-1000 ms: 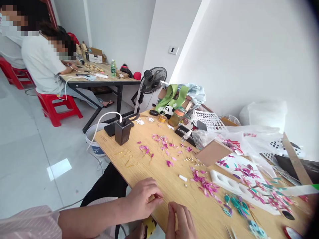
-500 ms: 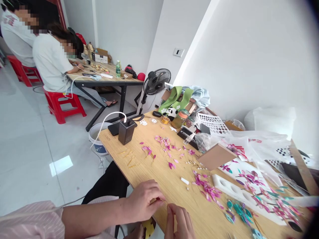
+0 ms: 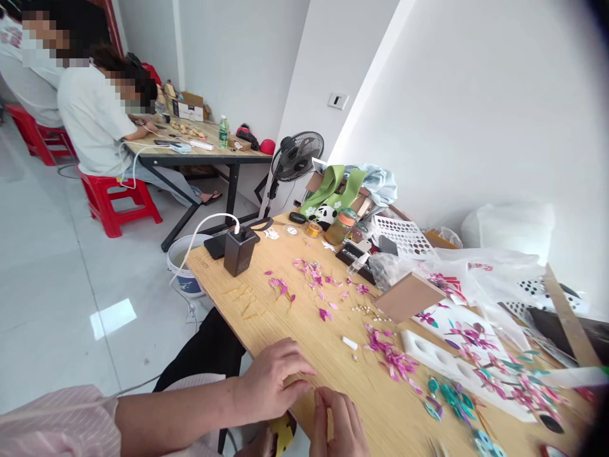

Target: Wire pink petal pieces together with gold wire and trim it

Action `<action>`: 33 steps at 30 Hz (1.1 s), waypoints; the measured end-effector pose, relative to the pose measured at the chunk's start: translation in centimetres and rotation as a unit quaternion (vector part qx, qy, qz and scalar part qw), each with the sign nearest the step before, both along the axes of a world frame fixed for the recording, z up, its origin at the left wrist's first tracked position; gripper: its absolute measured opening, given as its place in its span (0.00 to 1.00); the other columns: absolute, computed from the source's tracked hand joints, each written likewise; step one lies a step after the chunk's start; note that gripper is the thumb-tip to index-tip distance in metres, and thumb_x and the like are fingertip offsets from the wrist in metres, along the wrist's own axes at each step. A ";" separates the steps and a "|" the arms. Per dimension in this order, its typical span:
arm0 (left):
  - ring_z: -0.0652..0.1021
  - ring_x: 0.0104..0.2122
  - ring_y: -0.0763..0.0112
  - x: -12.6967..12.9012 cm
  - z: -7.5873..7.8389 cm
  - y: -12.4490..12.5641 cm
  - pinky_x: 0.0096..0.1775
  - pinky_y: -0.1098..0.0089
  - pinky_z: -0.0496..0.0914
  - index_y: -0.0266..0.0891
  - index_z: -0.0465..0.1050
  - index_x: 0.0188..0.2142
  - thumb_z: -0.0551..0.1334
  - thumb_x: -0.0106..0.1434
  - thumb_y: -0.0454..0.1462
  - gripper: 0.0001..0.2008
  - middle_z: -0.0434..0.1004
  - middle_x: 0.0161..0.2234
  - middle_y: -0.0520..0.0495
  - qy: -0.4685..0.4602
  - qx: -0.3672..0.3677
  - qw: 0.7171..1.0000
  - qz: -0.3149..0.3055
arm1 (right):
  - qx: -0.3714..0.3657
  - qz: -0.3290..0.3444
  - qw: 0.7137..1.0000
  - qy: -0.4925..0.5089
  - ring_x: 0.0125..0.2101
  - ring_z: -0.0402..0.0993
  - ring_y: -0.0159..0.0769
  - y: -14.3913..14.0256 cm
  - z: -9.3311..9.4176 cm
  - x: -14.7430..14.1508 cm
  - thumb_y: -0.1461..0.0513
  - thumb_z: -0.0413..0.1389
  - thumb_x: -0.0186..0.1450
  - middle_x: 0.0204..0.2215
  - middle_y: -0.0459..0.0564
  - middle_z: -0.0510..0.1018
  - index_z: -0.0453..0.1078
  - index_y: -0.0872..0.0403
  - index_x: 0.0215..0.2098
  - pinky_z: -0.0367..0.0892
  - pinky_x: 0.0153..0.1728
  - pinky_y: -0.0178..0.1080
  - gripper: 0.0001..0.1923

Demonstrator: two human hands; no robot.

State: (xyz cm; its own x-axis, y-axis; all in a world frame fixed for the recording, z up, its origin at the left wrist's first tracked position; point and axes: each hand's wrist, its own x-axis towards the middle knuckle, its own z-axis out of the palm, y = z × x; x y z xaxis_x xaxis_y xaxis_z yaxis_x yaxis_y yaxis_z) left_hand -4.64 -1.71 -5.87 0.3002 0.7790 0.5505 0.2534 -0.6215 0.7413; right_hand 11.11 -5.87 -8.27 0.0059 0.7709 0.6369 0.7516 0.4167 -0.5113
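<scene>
Compared with half a second ago, my view has swung slightly: the far table and red stools sit a touch lower left, and my two hands have drawn closer to the frame's bottom edge, the right one now pinching a little higher.

In the upper left of the frame I count two people (image 3: 90, 120) seated on red stools (image 3: 117, 200), of which two show, at a second table. Below them, centre left, one white bucket (image 3: 183, 266) stands on the floor against the worktop (image 3: 266, 324).

At the bottom centre, my left hand (image 3: 273, 381) rests on the worktop's near edge, fingers curled with thumb and forefinger pressed together on something thin that I cannot make out. Just right of it, my right hand (image 3: 335, 422) is raised with fingertips pinched together; whether anything lies between them I cannot tell. The two hands are near each other but apart.

Further up, one dark charger block (image 3: 238, 251) with one white cable stands near the worktop's far left corner, and one black fan (image 3: 295, 155) stands behind it. Loose pink petals (image 3: 390, 358) lie in several clusters across the middle; a group of teal petals (image 3: 450, 397) sits lower right, beside one white foam tray (image 3: 442, 362).
</scene>
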 end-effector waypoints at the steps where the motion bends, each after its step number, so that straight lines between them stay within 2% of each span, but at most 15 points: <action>1: 0.73 0.35 0.66 -0.1 0.1 0.0 0.37 0.69 0.68 0.37 0.74 0.39 0.61 0.59 0.29 0.08 0.73 0.33 0.44 -0.003 -0.004 1.000 -0.002 | -0.005 0.000 1.000 0.000 0.27 0.69 0.38 -0.1 0.2 -0.1 0.60 0.48 0.70 0.26 0.46 0.73 0.66 0.49 0.34 0.59 0.32 0.38 0.08; 5: 0.72 0.41 0.65 -0.4 0.4 -0.2 0.44 0.66 0.69 0.39 0.69 0.47 0.62 0.59 0.29 0.16 0.71 0.40 0.44 -0.017 -0.040 0.999 0.001 | -0.047 -0.005 0.999 -0.002 0.30 0.68 0.38 -0.9 1.6 -0.6 0.62 0.46 0.70 0.27 0.46 0.72 0.64 0.49 0.34 0.60 0.34 0.38 0.08; 7: 0.72 0.41 0.67 -0.6 0.6 -0.2 0.44 0.67 0.69 0.41 0.66 0.51 0.62 0.60 0.29 0.20 0.70 0.41 0.45 -0.020 -0.055 0.998 -0.002 | -0.059 -0.007 0.998 -0.013 0.29 0.67 0.37 -1.1 2.5 -0.8 0.63 0.47 0.70 0.27 0.45 0.71 0.63 0.49 0.34 0.60 0.32 0.37 0.07; 10: 0.71 0.43 0.67 -0.9 0.8 -0.1 0.47 0.66 0.68 0.41 0.65 0.52 0.58 0.59 0.26 0.21 0.70 0.43 0.46 -0.015 -0.052 0.998 -0.023 | -0.074 -0.021 0.997 -0.020 0.29 0.66 0.37 -1.3 3.3 -1.0 0.64 0.47 0.70 0.28 0.45 0.70 0.62 0.49 0.34 0.60 0.32 0.36 0.07; 13: 0.71 0.43 0.66 -1.1 1.0 0.0 0.46 0.65 0.68 0.40 0.67 0.48 0.58 0.58 0.25 0.18 0.71 0.42 0.46 -0.002 -0.038 0.999 -0.037 | -0.082 -0.025 0.996 -0.022 0.29 0.66 0.37 -1.5 3.5 -1.0 0.64 0.46 0.70 0.28 0.45 0.70 0.62 0.49 0.34 0.59 0.32 0.37 0.07; 17: 0.71 0.37 0.67 -1.2 0.9 0.2 0.40 0.67 0.67 0.38 0.70 0.39 0.59 0.60 0.26 0.10 0.72 0.33 0.48 0.020 -0.002 0.999 -0.035 | -0.080 -0.024 0.996 -0.022 0.29 0.65 0.37 -1.7 3.4 -1.0 0.64 0.47 0.70 0.28 0.45 0.70 0.62 0.49 0.34 0.59 0.31 0.37 0.07; 22: 0.69 0.34 0.68 -1.1 0.9 0.1 0.36 0.68 0.65 0.37 0.71 0.34 0.59 0.63 0.28 0.04 0.71 0.29 0.48 0.035 0.040 0.998 -0.029 | -0.076 -0.022 0.997 -0.020 0.29 0.65 0.37 -1.9 3.4 -1.1 0.65 0.46 0.70 0.28 0.45 0.69 0.61 0.49 0.34 0.58 0.31 0.37 0.07; 33: 0.68 0.31 0.69 -0.7 1.6 -0.2 0.34 0.70 0.64 0.37 0.69 0.30 0.58 0.65 0.30 0.07 0.68 0.26 0.49 0.024 0.046 0.998 -0.038 | -0.052 -0.038 0.997 -0.032 0.29 0.64 0.37 -2.3 3.6 -1.2 0.65 0.47 0.70 0.28 0.46 0.69 0.63 0.50 0.37 0.58 0.32 0.38 0.06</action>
